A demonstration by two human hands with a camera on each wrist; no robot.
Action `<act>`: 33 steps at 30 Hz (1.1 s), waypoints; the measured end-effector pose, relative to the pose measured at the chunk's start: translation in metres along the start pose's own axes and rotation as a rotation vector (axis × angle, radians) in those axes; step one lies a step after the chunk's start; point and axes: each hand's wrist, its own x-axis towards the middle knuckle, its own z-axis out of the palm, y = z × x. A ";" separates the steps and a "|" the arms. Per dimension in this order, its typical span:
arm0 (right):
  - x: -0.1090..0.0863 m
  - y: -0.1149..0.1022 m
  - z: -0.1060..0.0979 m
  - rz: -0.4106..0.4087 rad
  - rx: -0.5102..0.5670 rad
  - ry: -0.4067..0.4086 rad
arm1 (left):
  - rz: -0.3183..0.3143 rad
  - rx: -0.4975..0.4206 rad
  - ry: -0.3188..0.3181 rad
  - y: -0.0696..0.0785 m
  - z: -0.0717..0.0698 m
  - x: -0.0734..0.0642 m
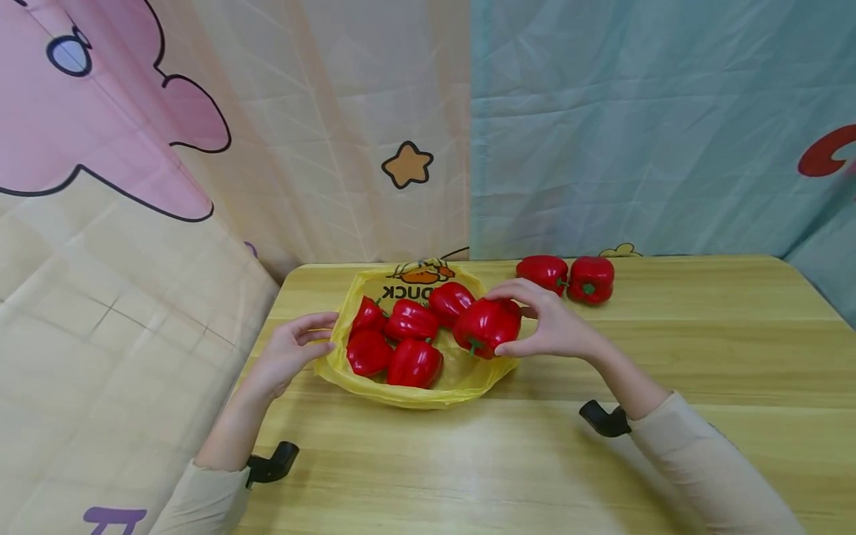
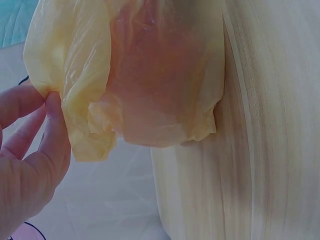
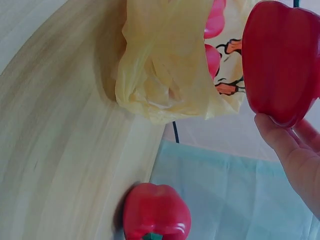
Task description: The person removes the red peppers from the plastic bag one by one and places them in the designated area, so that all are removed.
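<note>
A yellow plastic bag lies with its mouth spread wide on the wooden table, several red bell peppers inside, one of them a pepper near the front. My left hand pinches the bag's left rim between thumb and fingers; the left wrist view shows that grip on the yellow film. Over the bag's right side, my right hand holds another red bell pepper, thumb below and fingers across the top. In the right wrist view this pepper is held up beside the bag's opening.
Two more red bell peppers, one on its side and one facing forward, sit at the table's back edge, right of the bag. A printed curtain hangs behind the wooden table. Black wrist mounts stick out from both forearms.
</note>
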 end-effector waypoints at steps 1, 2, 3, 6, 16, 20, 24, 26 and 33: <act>-0.001 0.000 -0.001 -0.002 -0.003 0.006 | -0.005 0.001 0.002 0.000 0.000 0.000; -0.001 0.000 -0.003 -0.005 -0.007 0.013 | -0.009 0.002 0.004 0.000 0.000 0.000; -0.002 0.000 -0.005 -0.006 -0.011 0.018 | -0.012 0.002 0.005 -0.001 0.000 0.001; -0.003 0.000 -0.009 -0.010 -0.018 0.034 | -0.009 0.007 0.005 -0.002 0.000 0.001; -0.009 0.004 -0.019 -0.018 -0.019 0.072 | -0.014 0.006 0.006 -0.002 0.000 0.000; -0.012 0.004 -0.024 -0.008 -0.020 0.088 | -0.009 0.007 0.006 -0.001 0.000 0.000; -0.014 0.005 -0.027 0.000 -0.040 0.107 | -0.002 0.005 0.004 -0.002 0.000 0.000; -0.015 0.006 -0.029 0.004 -0.045 0.115 | 0.000 0.004 0.002 -0.002 -0.001 0.000; -0.022 0.010 -0.034 0.030 -0.055 0.144 | 0.000 -0.001 0.004 -0.003 -0.001 0.001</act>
